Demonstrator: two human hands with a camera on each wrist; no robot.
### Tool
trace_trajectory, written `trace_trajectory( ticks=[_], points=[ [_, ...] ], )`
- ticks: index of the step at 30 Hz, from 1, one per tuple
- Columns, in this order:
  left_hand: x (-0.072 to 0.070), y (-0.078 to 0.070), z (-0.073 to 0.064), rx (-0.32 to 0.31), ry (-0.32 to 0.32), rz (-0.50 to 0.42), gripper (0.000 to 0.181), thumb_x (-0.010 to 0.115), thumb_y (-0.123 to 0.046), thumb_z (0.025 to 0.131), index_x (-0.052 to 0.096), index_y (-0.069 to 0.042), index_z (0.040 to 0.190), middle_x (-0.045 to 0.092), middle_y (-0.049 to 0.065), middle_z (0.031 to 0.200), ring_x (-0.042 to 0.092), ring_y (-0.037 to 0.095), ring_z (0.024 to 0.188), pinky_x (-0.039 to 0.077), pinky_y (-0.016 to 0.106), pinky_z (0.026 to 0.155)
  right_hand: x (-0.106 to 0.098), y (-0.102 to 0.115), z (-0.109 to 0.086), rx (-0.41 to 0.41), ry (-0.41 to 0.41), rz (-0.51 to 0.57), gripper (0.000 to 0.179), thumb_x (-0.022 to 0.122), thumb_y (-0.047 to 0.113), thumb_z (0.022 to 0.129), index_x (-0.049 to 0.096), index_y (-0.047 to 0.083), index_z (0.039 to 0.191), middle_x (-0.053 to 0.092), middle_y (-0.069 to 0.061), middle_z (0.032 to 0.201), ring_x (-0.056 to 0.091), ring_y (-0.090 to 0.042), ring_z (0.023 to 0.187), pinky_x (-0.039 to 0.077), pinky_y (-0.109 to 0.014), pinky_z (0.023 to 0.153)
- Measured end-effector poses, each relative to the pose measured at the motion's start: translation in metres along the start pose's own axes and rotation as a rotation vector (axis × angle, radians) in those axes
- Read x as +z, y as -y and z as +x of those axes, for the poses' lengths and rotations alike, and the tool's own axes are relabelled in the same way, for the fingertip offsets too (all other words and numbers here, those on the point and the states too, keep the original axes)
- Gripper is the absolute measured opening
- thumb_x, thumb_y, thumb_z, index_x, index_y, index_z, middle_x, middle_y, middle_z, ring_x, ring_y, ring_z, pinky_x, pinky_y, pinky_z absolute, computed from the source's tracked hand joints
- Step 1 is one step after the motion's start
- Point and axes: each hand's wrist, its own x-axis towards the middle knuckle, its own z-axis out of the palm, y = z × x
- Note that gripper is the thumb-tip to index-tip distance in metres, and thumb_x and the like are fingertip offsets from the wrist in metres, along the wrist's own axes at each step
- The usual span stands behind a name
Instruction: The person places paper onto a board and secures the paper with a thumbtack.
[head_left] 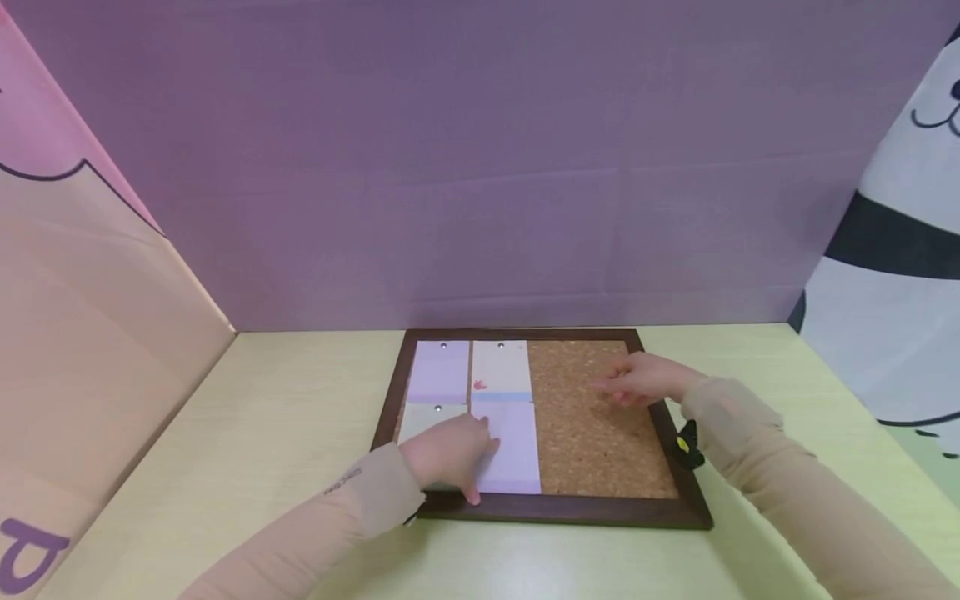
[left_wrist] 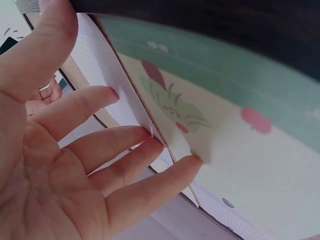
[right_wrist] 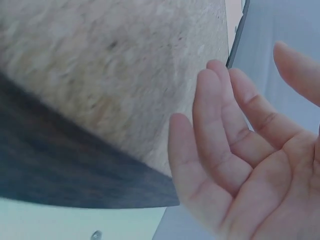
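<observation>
A cork board (head_left: pixel 600 450) in a dark brown wooden frame (head_left: pixel 562 510) lies flat on the table. Its left part bears several paper notes: a lilac note (head_left: pixel 438 371), a cream note (head_left: pixel 501 368), a lower lilac note (head_left: pixel 513 450), and a lower-left cream note (left_wrist: pixel 250 165) with a green band and a leafy drawing. My left hand (head_left: pixel 453 450) rests its spread fingertips on the two lower notes, near their shared edge. Above the bare cork at the right, my right hand (head_left: pixel 647 379) hovers with loosely bent fingers; nothing shows between thumb and fingers in the right wrist view.
Small round pin heads (head_left: pixel 443 345) show on the upper notes, and one (left_wrist: pixel 228 202) on the lower cream note. The pale wooden table (head_left: pixel 277 417) extends on both sides of the board. A purple backdrop (head_left: pixel 510 208) rises behind, with printed side panels (head_left: pixel 90 317).
</observation>
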Motion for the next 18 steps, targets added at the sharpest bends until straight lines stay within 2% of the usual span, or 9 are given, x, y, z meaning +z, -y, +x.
trace_trajectory(
  ticks=[6, 11, 18],
  points=[
    [0.001, 0.001, 0.0, 0.006, -0.008, 0.003, 0.07, 0.086, -0.04, 0.062, 0.064, -0.008, 0.121, 0.063, 0.017, 0.121, 0.062, 0.02, 0.093, 0.05, 0.028, 0.091, -0.001, -0.01, -0.002, -0.004, -0.005, 0.054, 0.029, 0.056, 0.024, 0.095, 0.059, -0.004, 0.101, 0.06, 0.003, 0.073, 0.051, -0.006, 0.063, 0.044, -0.021, 0.056],
    [0.003, 0.0, 0.001, 0.012, 0.002, 0.02, 0.074, 0.085, -0.041, 0.063, 0.062, -0.01, 0.125, 0.06, 0.017, 0.125, 0.061, 0.023, 0.103, 0.048, 0.029, 0.096, 0.0, -0.016, -0.006, -0.016, 0.001, 0.078, 0.025, 0.054, 0.021, 0.096, 0.058, -0.003, 0.097, 0.056, 0.003, 0.07, 0.047, -0.005, 0.06, 0.041, -0.019, 0.053],
    [0.0, -0.001, 0.0, 0.015, -0.003, 0.017, 0.072, 0.086, -0.04, 0.062, 0.063, -0.008, 0.122, 0.063, 0.016, 0.12, 0.062, 0.022, 0.098, 0.049, 0.03, 0.094, -0.001, -0.024, -0.01, -0.021, -0.016, 0.043, 0.028, 0.054, 0.023, 0.096, 0.059, -0.004, 0.1, 0.059, 0.002, 0.074, 0.054, -0.008, 0.067, 0.05, -0.025, 0.062]
  ],
)
